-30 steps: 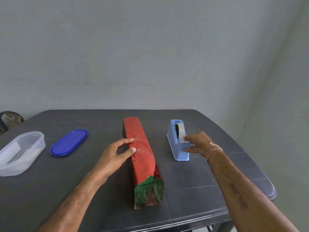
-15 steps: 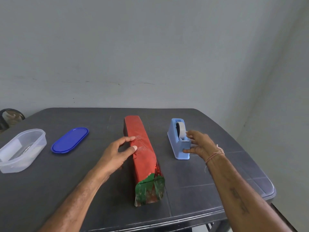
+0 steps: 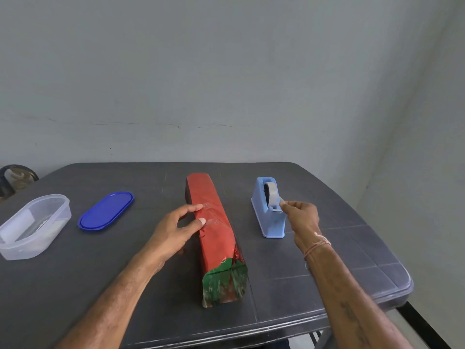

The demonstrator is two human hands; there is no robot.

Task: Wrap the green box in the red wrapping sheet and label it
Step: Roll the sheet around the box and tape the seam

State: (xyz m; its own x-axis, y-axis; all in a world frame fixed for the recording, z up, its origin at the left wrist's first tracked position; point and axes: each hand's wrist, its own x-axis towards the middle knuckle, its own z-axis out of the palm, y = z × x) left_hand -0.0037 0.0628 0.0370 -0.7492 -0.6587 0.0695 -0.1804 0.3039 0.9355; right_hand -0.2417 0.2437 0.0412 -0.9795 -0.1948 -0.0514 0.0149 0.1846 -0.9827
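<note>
Sitting at the left, partly cut off, is a clear tub (image 3: pixel 32 224), a blue lid (image 3: pixel 105 210) beside it. The left hand (image 3: pixel 173 230) presses thumb and forefinger on the red-wrapped box (image 3: pixel 214 230) in the middle, other fingers hidden; its near end shows green. The right hand (image 3: pixel 302 217) pinches tape (image 3: pixel 281 200) at the dispenser (image 3: pixel 271 224), the strip barely visible.

Clear tub (image 3: pixel 54 229) cut off (left edge)

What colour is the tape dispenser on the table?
Light blue. The tape dispenser shows best in the head view, the only view here.
</note>
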